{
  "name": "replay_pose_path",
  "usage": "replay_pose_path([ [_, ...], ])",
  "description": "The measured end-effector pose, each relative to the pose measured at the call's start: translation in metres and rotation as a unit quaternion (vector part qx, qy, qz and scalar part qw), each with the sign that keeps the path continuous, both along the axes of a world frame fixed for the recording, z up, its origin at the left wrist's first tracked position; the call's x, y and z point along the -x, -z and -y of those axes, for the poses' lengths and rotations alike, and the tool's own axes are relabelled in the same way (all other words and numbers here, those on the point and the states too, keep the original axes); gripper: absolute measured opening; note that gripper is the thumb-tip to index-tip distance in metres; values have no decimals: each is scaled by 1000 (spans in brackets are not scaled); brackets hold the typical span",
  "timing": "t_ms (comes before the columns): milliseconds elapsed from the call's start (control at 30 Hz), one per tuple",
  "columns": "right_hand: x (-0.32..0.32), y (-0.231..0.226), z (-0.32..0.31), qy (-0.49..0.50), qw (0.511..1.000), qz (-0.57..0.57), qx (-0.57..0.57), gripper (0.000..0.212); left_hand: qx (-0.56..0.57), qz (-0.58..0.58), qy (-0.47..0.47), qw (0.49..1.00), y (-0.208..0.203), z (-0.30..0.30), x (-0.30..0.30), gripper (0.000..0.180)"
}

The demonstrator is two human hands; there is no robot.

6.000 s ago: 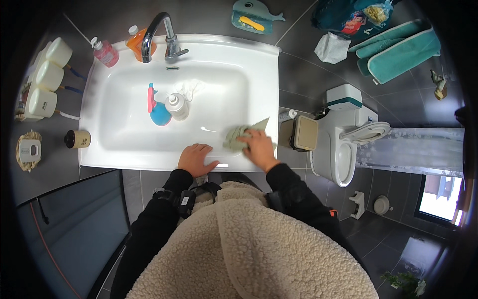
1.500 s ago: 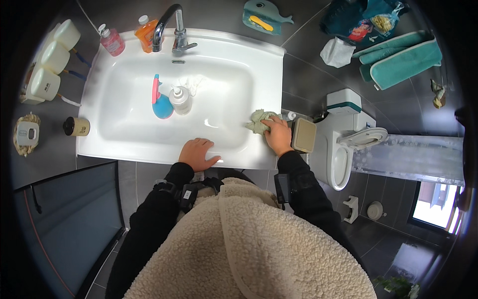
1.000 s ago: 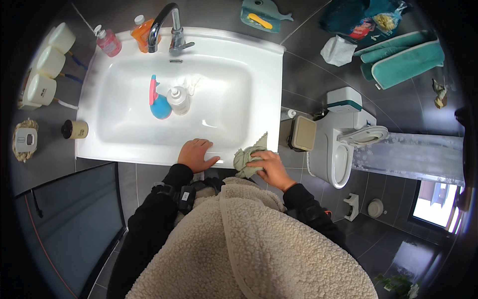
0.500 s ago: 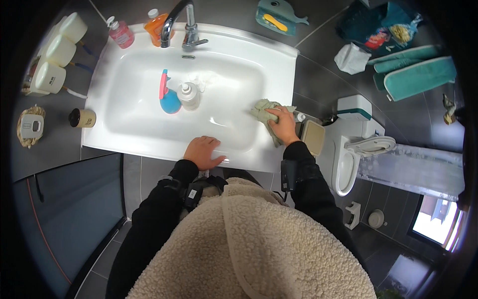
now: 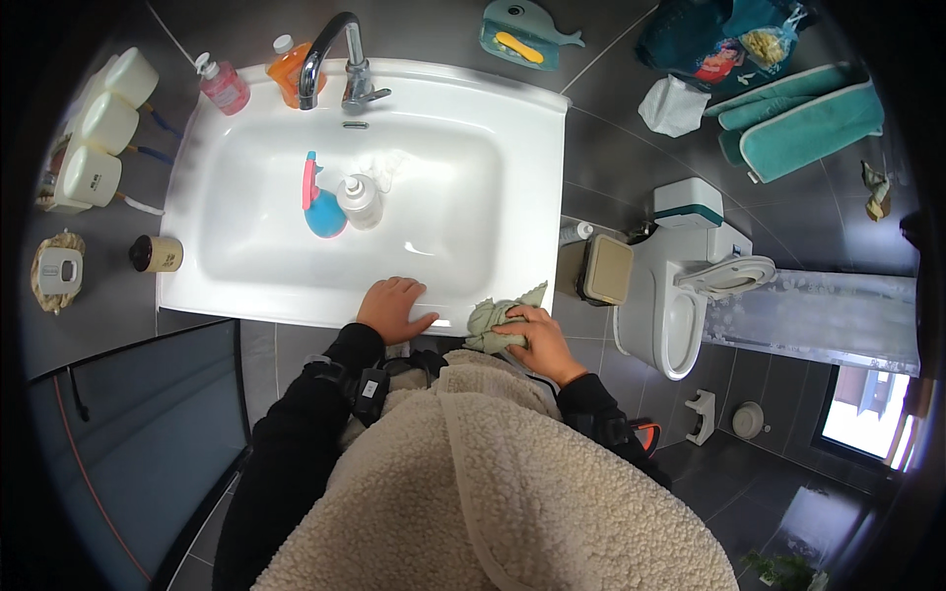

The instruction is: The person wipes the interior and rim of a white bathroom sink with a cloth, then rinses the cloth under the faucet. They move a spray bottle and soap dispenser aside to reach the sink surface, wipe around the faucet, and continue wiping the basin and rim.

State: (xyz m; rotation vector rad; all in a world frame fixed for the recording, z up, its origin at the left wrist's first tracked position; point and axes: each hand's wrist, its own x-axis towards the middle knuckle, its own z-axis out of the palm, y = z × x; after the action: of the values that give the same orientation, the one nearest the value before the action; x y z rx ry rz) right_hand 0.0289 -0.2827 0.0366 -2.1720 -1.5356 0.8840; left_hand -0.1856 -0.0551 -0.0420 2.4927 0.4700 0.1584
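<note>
A white sink [image 5: 453, 202] spreads in front of me. My left hand [image 5: 392, 307] lies flat on its front rim, fingers stretched toward the basin and holding nothing. At the front right corner, my right hand [image 5: 540, 340] grips a crumpled light green cloth [image 5: 490, 327] against the rim. Inside the basin are a spray bottle [image 5: 323, 212] with a blue body and pink trigger, and a clear pump bottle [image 5: 361, 203] touching it. Some white foam or wet residue [image 5: 391, 169] shows just behind the bottles.
A chrome faucet [image 5: 357, 84] rises at the back, beside an orange bottle [image 5: 286, 71] and a pink soap dispenser [image 5: 224, 87]. Past the right edge stand a beige-lidded bin [image 5: 609, 271] and a toilet [image 5: 680, 335]. A small dark-capped jar [image 5: 158, 254] sits at the left edge.
My right hand has moved with the cloth from the right side of the rim toward me and slightly left, to the front corner. My left hand stays on the front rim.
</note>
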Motion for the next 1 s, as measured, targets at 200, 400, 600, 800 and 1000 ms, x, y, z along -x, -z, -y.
replay_pose_path([
  [200,-28,14,-27,24,999,24,-31,42,26,28,-16,999,-3,1,1,48],
  [400,-82,41,-88,60,996,0,-67,39,21,-6,-9,1000,-5,0,0,48],
  [600,-102,60,-139,118,986,61,-105,37,10,3,-10,1000,-3,1,1,50],
  [800,-69,51,-102,105,987,44,-116,37,0,18,-12,1000,-2,1,1,50],
  [1000,-30,31,-41,-11,994,-95,-45,42,20,-2,-20,1000,-2,1,0,50],
])
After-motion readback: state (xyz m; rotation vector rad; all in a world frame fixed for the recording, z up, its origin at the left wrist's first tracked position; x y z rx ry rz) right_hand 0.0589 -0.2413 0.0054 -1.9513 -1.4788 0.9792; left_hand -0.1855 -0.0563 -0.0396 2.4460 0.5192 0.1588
